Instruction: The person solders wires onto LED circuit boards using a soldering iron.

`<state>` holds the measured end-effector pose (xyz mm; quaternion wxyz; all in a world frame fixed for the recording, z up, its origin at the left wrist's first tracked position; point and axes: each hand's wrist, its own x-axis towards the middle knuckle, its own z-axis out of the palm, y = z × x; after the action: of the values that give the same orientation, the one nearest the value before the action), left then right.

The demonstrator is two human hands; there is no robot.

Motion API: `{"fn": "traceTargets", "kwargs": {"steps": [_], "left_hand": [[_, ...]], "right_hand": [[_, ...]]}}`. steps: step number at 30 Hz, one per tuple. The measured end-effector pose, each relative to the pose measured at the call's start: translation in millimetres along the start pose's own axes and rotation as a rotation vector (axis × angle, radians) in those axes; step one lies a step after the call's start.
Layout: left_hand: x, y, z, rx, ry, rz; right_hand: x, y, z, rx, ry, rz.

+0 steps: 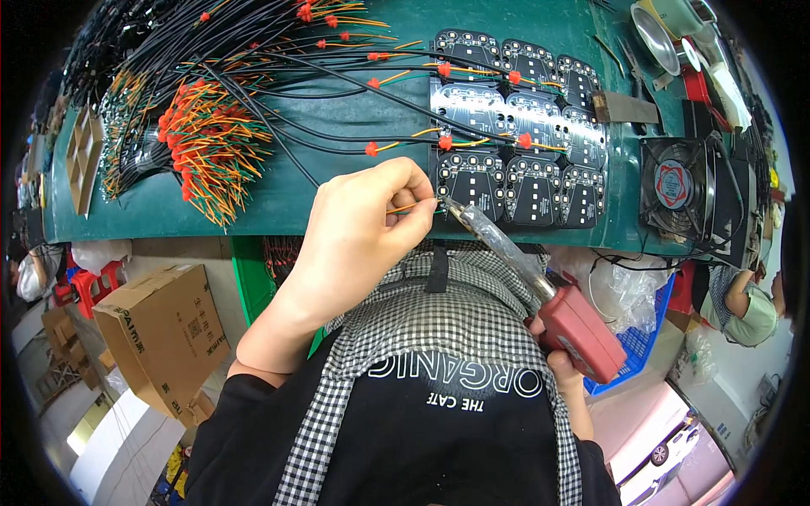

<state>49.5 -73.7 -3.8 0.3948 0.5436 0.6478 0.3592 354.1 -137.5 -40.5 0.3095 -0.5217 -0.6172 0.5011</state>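
Observation:
My left hand (359,228) pinches the thin orange-and-green end of a black cable (291,160) at the near left edge of a panel of black circuit boards (533,190). In my right hand (564,368), mostly hidden, is a red soldering gun (582,331). Its wrapped barrel (504,247) slants up and left, and the tip sits right by my left fingertips, over the corner of the nearest left board. Whether the tip touches the wire or the board, I cannot tell. Several cables with red ties (371,149) lie across the other boards.
A large heap of black cables (245,55) and a bundle with orange ends (211,143) cover the left of the green table (337,110). A fan (677,185) stands at the right, near a metal block (624,108). A cardboard box (164,333) and blue crate (633,346) are below the edge.

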Motion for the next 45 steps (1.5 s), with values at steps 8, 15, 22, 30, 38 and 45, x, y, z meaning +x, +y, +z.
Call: {"fn": "traceTargets", "kwargs": {"steps": [8,15,22,30,38,45], "left_hand": [[2,-1,2,0.046,0.006,0.041],[1,-1,0,0.075,0.014,0.026],[6,9,-12,0.279,-0.028,0.179],[106,-32,-41,0.568,0.353,0.471],[130,-22,-65,0.047,-0.211,0.219],[135,-29,-43,0.813,-0.017,0.270]], "right_hand": [[7,-7,1,-0.064,-0.019,-0.063],[10,-14,-5,-0.170,-0.062,-0.105],[19,-38,13,0.263,0.132,0.118],[20,-24,6,0.369,0.078,0.117],[26,-29,6,0.420,0.187,0.083],[23,-27,5,0.443,0.157,0.053]]}}
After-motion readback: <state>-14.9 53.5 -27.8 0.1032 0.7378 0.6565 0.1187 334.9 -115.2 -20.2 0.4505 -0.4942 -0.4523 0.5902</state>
